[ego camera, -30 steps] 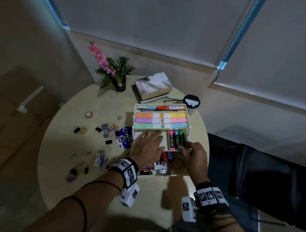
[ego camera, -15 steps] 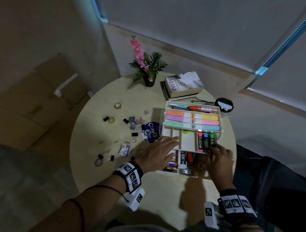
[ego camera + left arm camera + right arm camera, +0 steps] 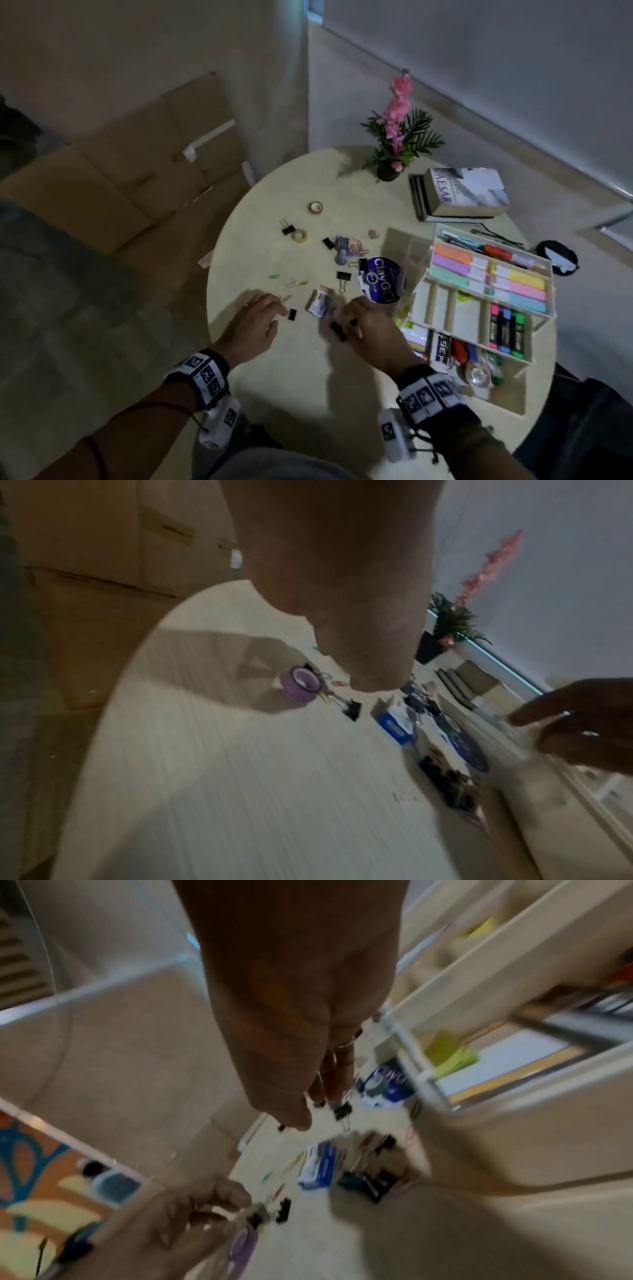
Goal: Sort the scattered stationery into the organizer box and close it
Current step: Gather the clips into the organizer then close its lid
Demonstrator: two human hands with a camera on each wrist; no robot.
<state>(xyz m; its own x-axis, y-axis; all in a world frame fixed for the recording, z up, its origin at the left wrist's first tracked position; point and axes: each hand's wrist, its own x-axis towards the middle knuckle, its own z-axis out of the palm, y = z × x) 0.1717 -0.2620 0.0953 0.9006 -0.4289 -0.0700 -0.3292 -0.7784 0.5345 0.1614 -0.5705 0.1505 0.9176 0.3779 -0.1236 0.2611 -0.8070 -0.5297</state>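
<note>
The white tiered organizer box stands open at the table's right, holding coloured note pads, markers and pens. Binder clips, paper clips, tape rolls and a blue staple box lie scattered left of it. My left hand hovers with loosely spread fingers right beside a black binder clip; a purple tape roll lies under it. My right hand reaches down with fingers straight next to another black binder clip. In the blurred right wrist view, the right hand holds nothing.
A round blue ClayGo disc lies between the clips and the box. A potted pink flower and stacked books stand at the back. Two tape rolls sit far left. Cardboard boxes lie on the floor beyond the table edge.
Both hands have left the organizer's trays and moved left to the scattered clips near the table's front. The head view has swung left with them.
</note>
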